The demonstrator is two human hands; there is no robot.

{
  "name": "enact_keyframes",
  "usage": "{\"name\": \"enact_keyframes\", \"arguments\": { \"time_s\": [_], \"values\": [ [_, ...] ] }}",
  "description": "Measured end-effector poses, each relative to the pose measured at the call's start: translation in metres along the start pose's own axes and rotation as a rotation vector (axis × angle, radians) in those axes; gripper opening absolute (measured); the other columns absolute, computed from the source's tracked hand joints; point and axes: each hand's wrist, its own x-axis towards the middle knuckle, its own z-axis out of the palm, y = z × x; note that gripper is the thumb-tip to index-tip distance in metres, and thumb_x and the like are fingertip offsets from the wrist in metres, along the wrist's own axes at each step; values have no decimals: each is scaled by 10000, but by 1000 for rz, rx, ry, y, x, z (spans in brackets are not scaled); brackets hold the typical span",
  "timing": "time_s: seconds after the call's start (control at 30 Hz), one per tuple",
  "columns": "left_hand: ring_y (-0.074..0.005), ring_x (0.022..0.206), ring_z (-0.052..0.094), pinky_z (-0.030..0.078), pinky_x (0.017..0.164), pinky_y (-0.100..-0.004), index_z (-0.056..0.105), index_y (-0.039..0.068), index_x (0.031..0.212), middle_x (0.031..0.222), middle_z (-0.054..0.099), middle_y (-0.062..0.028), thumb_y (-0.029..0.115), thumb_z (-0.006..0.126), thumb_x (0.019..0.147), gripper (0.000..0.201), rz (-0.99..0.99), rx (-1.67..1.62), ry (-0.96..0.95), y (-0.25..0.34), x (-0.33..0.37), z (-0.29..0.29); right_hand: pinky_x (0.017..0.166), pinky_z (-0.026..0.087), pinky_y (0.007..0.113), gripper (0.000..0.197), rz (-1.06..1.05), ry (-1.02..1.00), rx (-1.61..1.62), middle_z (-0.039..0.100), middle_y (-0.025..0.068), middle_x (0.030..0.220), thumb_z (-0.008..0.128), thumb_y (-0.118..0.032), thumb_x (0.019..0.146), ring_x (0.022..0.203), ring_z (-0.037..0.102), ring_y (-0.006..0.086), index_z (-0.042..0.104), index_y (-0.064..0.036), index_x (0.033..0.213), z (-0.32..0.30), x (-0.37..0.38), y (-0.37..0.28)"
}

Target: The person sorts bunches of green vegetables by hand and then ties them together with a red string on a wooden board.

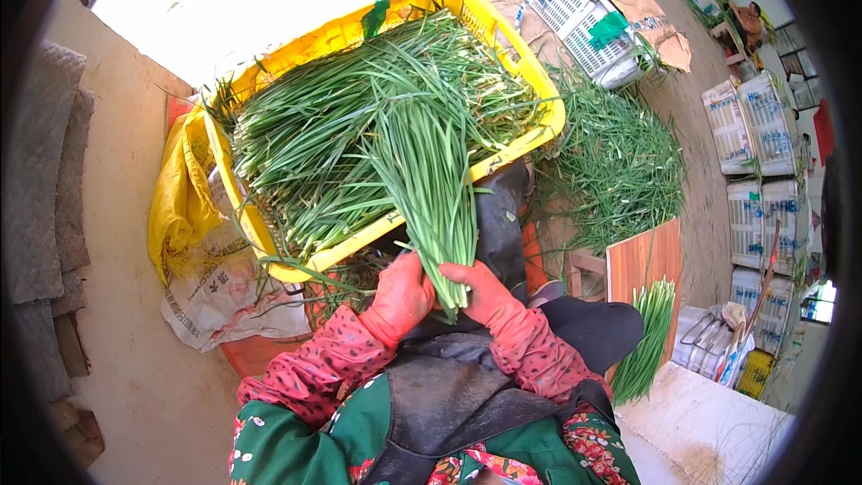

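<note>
Bunch of green stalks (431, 180): btwn both hands, cut ends twd me, leafy tips over the yellow crate (519, 151). L hand (401, 296): closed on the bunch's L side. R hand (485, 292): gripping its R side, thumb across stalks nr the ends. For a neat bundle, I should keep stalks parallel, ends lvl, pressure light; over-squeezing may bruise. Markings: dark printed characters on the creased white sack (215, 301), L; blue print on the white crates (768, 126), R, too small to make out.
</note>
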Motion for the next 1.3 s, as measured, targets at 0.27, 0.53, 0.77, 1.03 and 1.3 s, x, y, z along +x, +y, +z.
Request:
{"name": "enact_keyframes", "arguments": {
  "time_s": [0.27,0.53,0.77,1.03,1.3],
  "values": [
    [-258,883,646,489,825,-408,593,95,1101,993,663,-94,528,444,929,489,-469,-1299,-304,-19,33,-16,580,547,278,545,60,-146,-99,624,173,1112,613,-260,812,759,641,179,492,23,1262,-19,-42,-19],
    [-347,972,598,493,844,-475,562,93,884,1050,609,-165,454,525,911,364,-64,-1399,466,-30,111,-117,466,530,269,694,-154,-206,-124,599,246,1102,722,-289,709,678,645,197,467,65,1249,-42,-103,-66],
    [-261,987,620,505,842,-357,558,-8,1099,1100,619,-188,534,531,883,584,-265,-937,-437,12,28,16,562,549,299,557,-153,-85,-157,611,185,1137,636,-263,803,770,652,206,495,40,1249,-56,-82,-45],
    [-264,1067,595,455,966,-413,493,28,1292,1213,596,-122,368,648,840,587,-169,-1578,-623,38,109,92,910,465,336,555,-213,21,-729,611,76,1148,745,-139,759,1043,584,195,522,-21,1254,-82,-93,-45],
    [-172,965,610,492,864,-335,538,35,1221,1094,629,-56,171,698,796,474,94,-1141,-623,89,143,149,939,429,343,636,-834,322,-670,588,72,1175,773,-304,771,1079,534,181,488,-9,1257,-129,-74,-136]
  ]
}}
